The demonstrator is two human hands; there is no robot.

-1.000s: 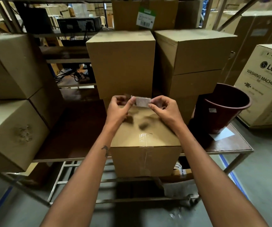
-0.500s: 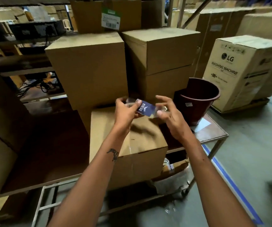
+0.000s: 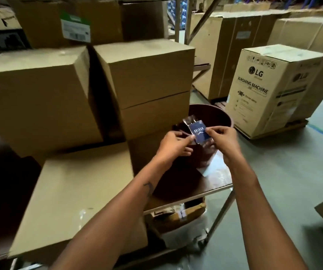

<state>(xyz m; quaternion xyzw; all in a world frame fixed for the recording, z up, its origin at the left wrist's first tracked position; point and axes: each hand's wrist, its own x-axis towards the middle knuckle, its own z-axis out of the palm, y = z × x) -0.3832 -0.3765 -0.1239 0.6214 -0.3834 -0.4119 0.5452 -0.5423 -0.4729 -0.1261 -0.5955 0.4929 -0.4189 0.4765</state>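
A small dark blue card in a clear plastic sleeve (image 3: pixel 198 132) hangs between both hands, right over the mouth of a dark red plastic bucket (image 3: pixel 217 115). My left hand (image 3: pixel 173 146) pinches the card's left edge with thumb and fingertips. On the right edge, my right hand (image 3: pixel 224 138) pinches it the same way. The clear sleeve sticks out past the card at its upper left. The bucket stands on the right end of a dark brown table (image 3: pixel 186 190); my hands hide its front wall.
A taped cardboard box (image 3: pixel 78 193) sits on the table at my left, with stacked cardboard boxes (image 3: pixel 145 75) behind it. An LG washing machine carton (image 3: pixel 269 88) stands on a pallet at the right. A white paper slip (image 3: pixel 211 168) lies beside the bucket. Grey floor lies to the right.
Both hands carried the card from above the taped box rightward to above the red bucket. My view turned right with them. The card's blue printed face came into view.
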